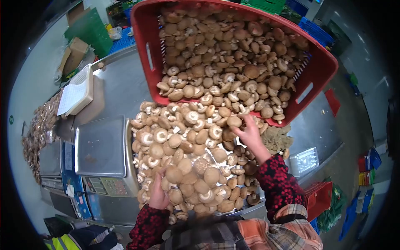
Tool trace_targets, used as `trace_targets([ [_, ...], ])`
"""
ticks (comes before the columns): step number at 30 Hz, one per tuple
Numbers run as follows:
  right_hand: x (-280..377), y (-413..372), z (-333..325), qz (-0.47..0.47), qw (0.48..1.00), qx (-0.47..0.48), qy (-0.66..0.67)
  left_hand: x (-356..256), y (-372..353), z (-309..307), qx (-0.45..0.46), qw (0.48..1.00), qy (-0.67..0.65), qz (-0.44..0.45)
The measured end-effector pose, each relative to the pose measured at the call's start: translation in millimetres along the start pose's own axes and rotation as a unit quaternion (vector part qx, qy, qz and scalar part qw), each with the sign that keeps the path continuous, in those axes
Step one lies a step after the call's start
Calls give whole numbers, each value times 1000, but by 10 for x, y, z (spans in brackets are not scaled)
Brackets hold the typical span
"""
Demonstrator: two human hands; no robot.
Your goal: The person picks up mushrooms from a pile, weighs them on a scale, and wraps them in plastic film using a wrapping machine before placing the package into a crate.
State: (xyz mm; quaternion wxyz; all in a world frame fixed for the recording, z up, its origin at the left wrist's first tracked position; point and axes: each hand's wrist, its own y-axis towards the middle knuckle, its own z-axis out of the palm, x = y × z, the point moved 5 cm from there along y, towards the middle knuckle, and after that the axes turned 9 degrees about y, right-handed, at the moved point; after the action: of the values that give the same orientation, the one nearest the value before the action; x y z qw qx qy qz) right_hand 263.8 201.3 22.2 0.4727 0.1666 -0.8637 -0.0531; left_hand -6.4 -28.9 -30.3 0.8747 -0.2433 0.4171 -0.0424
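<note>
Your left hand lies on the near left edge of the pile, fingers curled down among the caps. You cannot tell whether it grips one or only rests there. Your right hand is at the far right edge of the pile, palm down and fingers spread apart, holding nothing; its fingertips touch mushrooms just under the crate's lip. The pile is loose brown-capped mushrooms, some cap up and some showing pale gills and stems, heaped straight on the steel bench. The crate, red plastic, sits beyond the pile and is tilted toward it. Its low open edge meets the pile's far side, and its own load of mushrooms runs into the heap with no gap. A scale with a bare steel pan stands touching the pile's left side, keypad facing you. A white tray lies left of the pile and further back, past the scale. A greenish cloth is just beside the pile on the right, and a clear punnet sits a little further right. Both sleeves are red and black.
</note>
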Motion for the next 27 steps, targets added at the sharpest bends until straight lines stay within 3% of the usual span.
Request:
trace_targets([
  [1, 148, -44, -33, -54, 998, 8, 44, -20, -1, 6, 1, 1000, 7, 0],
  [4, 625, -398, 54, -18, 964, 104, 244, 18, 21, -8, -12, 1000, -7, -11],
  [9, 864, -800, 357, -53, 938, 211, 270, -40, -14, 306, 22, 999, 31, 15],
  [13, 827, -872, 378, -55, 943, 170, 280, 74, 19, 261, 18, 999, 0, -31],
  [18, 851, -809, 251, -49, 983, 143, 105, 95, 15, 310, 10, 999, -10, -38],
  [21, 899, -823, 246, -67, 964, 162, 200, 176, 61, 296, 50, 995, -60, -68],
  [24, 792, -753, 203, 21, 957, 175, 230, 117, 33, 423, 63, 993, -73, -73],
  [27, 668, -634, 46, 28, 961, 119, 246, -18, 9, 424, 63, 996, -51, -39],
])
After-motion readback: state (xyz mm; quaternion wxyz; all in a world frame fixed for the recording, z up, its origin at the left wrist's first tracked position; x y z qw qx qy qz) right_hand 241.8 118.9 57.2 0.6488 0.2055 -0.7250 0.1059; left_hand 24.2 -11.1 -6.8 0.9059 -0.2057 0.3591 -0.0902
